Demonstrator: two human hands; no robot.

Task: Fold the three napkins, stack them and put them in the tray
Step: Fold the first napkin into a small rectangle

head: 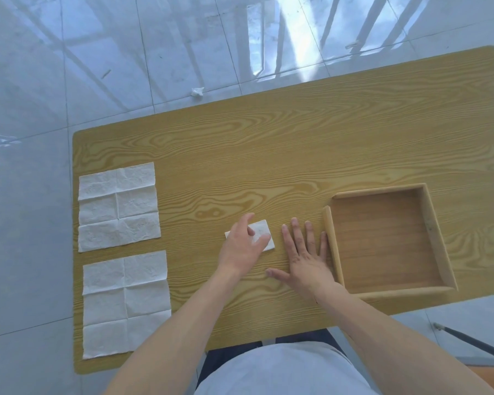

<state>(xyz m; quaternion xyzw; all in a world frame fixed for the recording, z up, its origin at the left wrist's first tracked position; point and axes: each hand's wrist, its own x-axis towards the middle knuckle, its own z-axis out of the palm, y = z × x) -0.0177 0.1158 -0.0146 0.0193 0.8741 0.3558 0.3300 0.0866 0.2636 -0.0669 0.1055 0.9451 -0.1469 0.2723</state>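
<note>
Head view looked down on a wood-grain desk (268, 155) with both bare forearms reaching over it. The left grip (241, 246) rested on a small folded napkin (261, 232), its fingers loosely curled over the near-left part of the white square and the thumb lying along its near edge; whether the fingers pinched the paper or only pressed it was hard to tell from this angle. The right grip (304, 258) lay released, flat on the desk with straight, spread fingers, just to the right of the folded napkin and apart from it. Its little finger sat just beside, perhaps touching, the left wall of the wooden tray (332, 246), which stood immediately right of that grip with its bare floor showing. Well to the left of the left grip, two unfolded napkins lay flat near the desk's left edge: the far unfolded napkin (119, 206) and, closer to the person, the near unfolded napkin (126, 303), each creased into a grid, with a narrow strip of desk between them. Beyond the desk, a crumpled scrap of paper (197, 91) lay on the glossy tiled floor (69, 67).
</note>
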